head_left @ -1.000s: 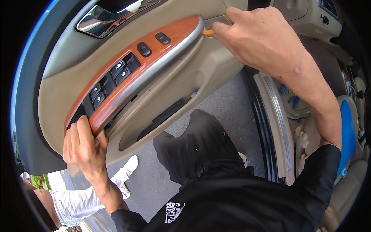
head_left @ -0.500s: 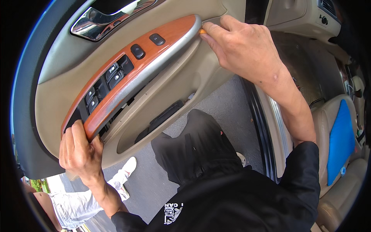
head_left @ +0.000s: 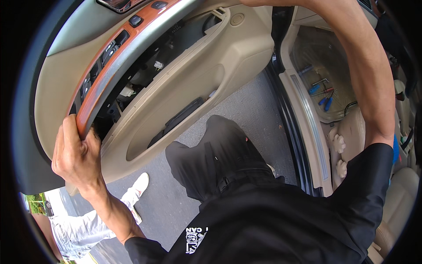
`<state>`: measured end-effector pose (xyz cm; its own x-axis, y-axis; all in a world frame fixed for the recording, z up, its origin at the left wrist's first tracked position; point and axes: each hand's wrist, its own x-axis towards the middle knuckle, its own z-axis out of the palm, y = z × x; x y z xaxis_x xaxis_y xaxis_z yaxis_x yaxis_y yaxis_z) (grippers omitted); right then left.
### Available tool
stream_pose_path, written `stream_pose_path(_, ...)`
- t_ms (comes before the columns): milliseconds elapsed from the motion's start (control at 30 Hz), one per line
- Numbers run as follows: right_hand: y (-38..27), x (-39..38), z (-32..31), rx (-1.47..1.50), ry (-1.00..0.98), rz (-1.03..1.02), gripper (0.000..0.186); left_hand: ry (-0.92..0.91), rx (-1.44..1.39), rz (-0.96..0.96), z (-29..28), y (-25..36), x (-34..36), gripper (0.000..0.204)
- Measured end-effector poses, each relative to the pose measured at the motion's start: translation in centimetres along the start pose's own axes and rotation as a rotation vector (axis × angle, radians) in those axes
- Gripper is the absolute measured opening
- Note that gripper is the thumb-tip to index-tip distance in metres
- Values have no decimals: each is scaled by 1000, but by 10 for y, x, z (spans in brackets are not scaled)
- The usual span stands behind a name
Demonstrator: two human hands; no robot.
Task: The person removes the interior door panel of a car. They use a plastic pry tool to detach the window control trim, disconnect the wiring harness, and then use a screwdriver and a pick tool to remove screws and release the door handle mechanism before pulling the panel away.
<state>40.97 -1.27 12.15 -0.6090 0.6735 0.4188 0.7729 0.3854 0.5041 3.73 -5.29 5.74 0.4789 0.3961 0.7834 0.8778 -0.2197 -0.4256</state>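
A beige car door panel [head_left: 198,75] fills the upper left. Its wood-trimmed switch panel [head_left: 114,66], edged in silver, is lifted away from the armrest and exposes a dark cavity [head_left: 140,77] with wires and a white connector [head_left: 158,65]. My left hand [head_left: 77,154] grips the lower end of that switch panel, fingers curled behind it. My right forearm [head_left: 365,66] reaches up past the door opening, and the hand leaves the picture at the top edge.
Several blue- and red-handled tools [head_left: 321,90] lie on the car's floor mat, beside the door sill [head_left: 307,127]. A beige seat [head_left: 400,198] is at the right. Another person's light trousers and white shoe [head_left: 138,185] stand on the asphalt [head_left: 250,119] at lower left.
The switch panel has come up off the armrest, opening the cavity beneath. My right hand rose out of view at the top. My left hand kept its grip on the lower end.
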Motion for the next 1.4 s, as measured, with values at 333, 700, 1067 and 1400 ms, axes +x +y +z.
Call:
stream_pose_path(333,-6,-52,31,52,250,196,24,181,6,151,0,-6,5,35)
stream_pose_path(700,-73,-70,90,1378,648,789,39,161,15,120,2,-16,-4,35)
stream_pose_path(1067,-164,10,116,1809,978,790,33,182,-3,1,33,-26,-28,31)
stream_pose_path(1400,-166,60,94,1908,936,854,44,155,-8,-26,43,-33,-29,35)
